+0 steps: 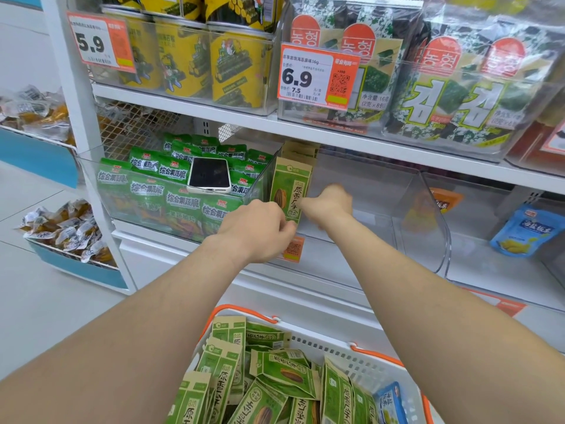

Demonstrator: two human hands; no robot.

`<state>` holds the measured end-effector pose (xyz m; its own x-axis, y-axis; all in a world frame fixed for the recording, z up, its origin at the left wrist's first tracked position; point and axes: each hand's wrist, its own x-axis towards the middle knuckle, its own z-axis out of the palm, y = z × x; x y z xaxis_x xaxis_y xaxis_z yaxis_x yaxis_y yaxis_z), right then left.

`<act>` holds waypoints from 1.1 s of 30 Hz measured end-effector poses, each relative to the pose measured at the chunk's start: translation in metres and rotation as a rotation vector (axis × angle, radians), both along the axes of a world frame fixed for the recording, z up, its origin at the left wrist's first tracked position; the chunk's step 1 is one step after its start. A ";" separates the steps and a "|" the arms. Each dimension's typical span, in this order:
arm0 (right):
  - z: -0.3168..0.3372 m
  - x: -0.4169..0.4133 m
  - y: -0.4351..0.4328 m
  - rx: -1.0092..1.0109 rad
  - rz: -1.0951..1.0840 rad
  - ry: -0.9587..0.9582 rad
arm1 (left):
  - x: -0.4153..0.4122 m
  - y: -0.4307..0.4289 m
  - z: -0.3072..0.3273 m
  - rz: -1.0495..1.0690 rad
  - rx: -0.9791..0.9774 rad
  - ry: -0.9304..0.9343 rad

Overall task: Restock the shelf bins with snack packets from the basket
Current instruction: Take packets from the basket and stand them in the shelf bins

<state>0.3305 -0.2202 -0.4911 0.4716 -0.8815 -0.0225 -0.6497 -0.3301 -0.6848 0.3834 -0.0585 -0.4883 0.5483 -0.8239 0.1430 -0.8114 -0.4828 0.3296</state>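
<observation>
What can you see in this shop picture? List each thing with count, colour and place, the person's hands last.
Upright seed packets: several, green and tan, left end of middle clear bin
Basket packets: many, green and tan, heaped in the basket
Basket: one, white with orange handles, bottom of view
Blue packet: one, blue, basket's right side
Green packets: many, green, left clear bin
Phone: one, white with dark screen, on the green packets
Tins: several, yellow, upper shelf left
Seaweed packs: several, green and white, upper shelf right
Blue bag: one, blue, far right
Left hand: one, pinches the front upright packet's lower edge
Right hand: one, at that packet's right edge, grip hidden
</observation>
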 end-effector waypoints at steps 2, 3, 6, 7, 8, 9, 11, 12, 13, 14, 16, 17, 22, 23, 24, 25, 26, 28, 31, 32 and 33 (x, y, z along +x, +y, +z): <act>0.007 -0.009 0.014 -0.081 0.050 0.046 | -0.001 0.004 0.003 0.002 -0.057 -0.018; 0.009 -0.014 0.023 -0.174 0.087 0.020 | -0.001 0.006 0.006 0.004 -0.100 -0.034; 0.014 -0.038 0.057 -0.481 0.267 -0.174 | -0.002 0.017 0.016 0.033 -0.279 -0.071; 0.014 -0.048 0.069 -0.582 0.334 -0.177 | -0.001 0.022 0.019 0.051 -0.302 -0.056; 0.013 -0.057 0.080 -0.679 0.391 -0.119 | 0.000 0.028 0.020 0.065 -0.283 -0.024; 0.014 -0.066 0.090 -0.757 0.449 -0.024 | 0.002 0.034 0.018 0.069 -0.213 0.020; 0.009 -0.078 0.104 -0.762 0.574 0.214 | 0.002 0.046 0.013 0.041 0.079 0.188; 0.005 -0.081 0.109 -0.690 0.652 0.324 | -0.001 0.052 0.009 0.027 0.276 0.297; -0.002 -0.083 0.112 -0.593 0.745 0.441 | -0.005 0.057 0.006 0.017 0.472 0.381; -0.010 -0.086 0.115 -0.510 0.846 0.559 | -0.009 0.062 0.002 0.001 0.637 0.423; -0.031 -0.093 0.123 -0.429 1.018 0.744 | -0.014 0.066 -0.002 -0.031 0.807 0.428; -0.044 -0.096 0.129 -0.421 1.088 0.816 | -0.014 0.068 -0.002 -0.038 0.814 0.423; -0.121 -0.096 0.172 -0.516 1.312 0.850 | -0.009 0.073 0.000 -0.028 0.677 0.409; -0.135 -0.092 0.179 -0.452 1.336 0.806 | -0.008 0.073 0.000 -0.027 0.680 0.421; -0.147 -0.088 0.187 -0.364 1.351 0.772 | -0.008 0.074 0.000 -0.028 0.697 0.435; -0.155 -0.085 0.195 -0.293 1.365 0.742 | -0.009 0.074 0.000 -0.033 0.718 0.444; -0.161 -0.082 0.202 -0.250 1.374 0.720 | -0.009 0.074 0.000 -0.043 0.737 0.447; -0.170 -0.076 0.212 -0.225 1.374 0.688 | -0.011 0.072 0.000 -0.067 0.750 0.450; -0.178 -0.069 0.218 -0.217 1.305 0.550 | -0.012 0.067 0.001 -0.087 0.717 0.471; -0.181 -0.068 0.217 -0.210 1.250 0.469 | -0.011 0.066 0.002 -0.089 0.706 0.478; -0.183 -0.067 0.216 -0.175 1.179 0.393 | -0.011 0.065 0.003 -0.090 0.699 0.479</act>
